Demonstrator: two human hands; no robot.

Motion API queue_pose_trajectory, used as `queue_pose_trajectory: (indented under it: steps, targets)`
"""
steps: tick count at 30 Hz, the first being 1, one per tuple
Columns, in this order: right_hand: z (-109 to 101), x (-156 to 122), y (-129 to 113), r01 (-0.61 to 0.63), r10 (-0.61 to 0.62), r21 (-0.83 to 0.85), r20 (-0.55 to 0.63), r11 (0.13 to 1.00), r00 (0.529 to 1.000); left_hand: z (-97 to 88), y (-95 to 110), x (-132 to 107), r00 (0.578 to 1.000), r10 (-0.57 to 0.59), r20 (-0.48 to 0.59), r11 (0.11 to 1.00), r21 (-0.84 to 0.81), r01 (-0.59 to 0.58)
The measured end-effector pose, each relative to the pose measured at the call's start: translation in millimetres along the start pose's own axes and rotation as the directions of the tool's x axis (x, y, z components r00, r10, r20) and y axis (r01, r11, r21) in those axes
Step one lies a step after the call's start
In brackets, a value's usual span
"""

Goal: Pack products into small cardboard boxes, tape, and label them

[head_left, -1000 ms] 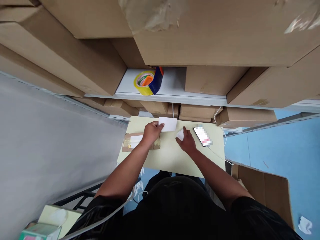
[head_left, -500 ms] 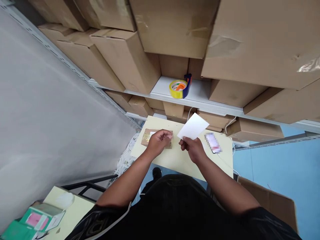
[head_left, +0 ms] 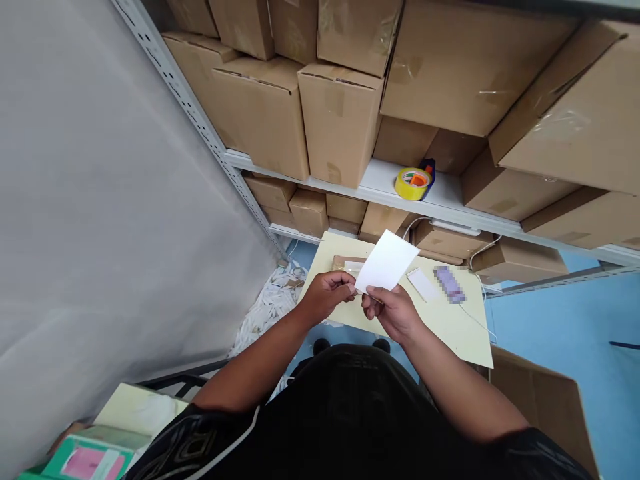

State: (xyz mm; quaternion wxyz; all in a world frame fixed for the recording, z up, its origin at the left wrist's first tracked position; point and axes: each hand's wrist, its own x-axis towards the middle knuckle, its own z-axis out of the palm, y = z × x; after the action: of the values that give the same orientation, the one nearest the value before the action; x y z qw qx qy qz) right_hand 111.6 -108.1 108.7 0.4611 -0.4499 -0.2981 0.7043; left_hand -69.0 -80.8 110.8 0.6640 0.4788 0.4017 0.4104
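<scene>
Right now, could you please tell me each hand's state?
Left hand: fingers closed at a corner of the white sheet; grip unclear.
Right hand: closed, holding the white sheet.

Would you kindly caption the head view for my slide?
The right hand holds a white sheet, the left hand at its corner, above a pale table.

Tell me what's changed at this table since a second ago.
The right hand now holds a white sheet, where the left hand held one earlier; that hand seems to pinch the sheet's lower-left corner. A small white piece, apparently let go by the right hand, lies beside the phone. The view swung left. Phone, cardboard parcel and tape roll stayed put.
</scene>
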Motion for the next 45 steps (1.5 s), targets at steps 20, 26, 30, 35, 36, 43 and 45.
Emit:
queue_pose_trajectory:
  steps: [20, 26, 30, 35, 36, 43, 45]
  targets:
    - [12, 4, 4, 0.107, -0.121, -0.186, -0.068, 0.977, 0.99, -20.8, -7, 4, 0.998, 0.044, 0.032, 0.989, 0.143, -0.049]
    - [3, 10, -1, 0.06, -0.072, -0.143, -0.082, 0.988, 0.994, -16.5, -10, 17, 0.997, 0.064, 0.043, 0.978, 0.197, -0.071]
    - [-5, 16, -2, -0.043, 0.041, -0.038, -0.047, 0.998, 0.998, -12.5, -12, 23, 0.993, 0.097, 0.063, 0.976, 0.191, -0.107]
    - [-14, 32, 11, -0.158, 0.155, -0.044, -0.067, 0.986, 0.986, -5.5, -23, 30, 0.989, 0.145, 0.029, 0.981, 0.122, -0.148]
    - [-16, 35, 15, -0.092, 0.071, -0.119, -0.168, 0.989, 0.983, -4.8, -26, 32, 0.988, 0.155, 0.009, 0.979, 0.131, -0.155]
    - [-15, 34, 23, 0.423, -0.548, -0.73, 0.08, 0.537, 0.833, -6.3, -41, 35, 0.975, 0.214, -0.064, 0.949, 0.251, -0.192]
    - [-9, 34, 21, 0.47, -0.555, -0.744, 0.162, 0.474, 0.816, -6.4, -41, 33, 0.973, 0.221, -0.064, 0.944, 0.265, -0.197]
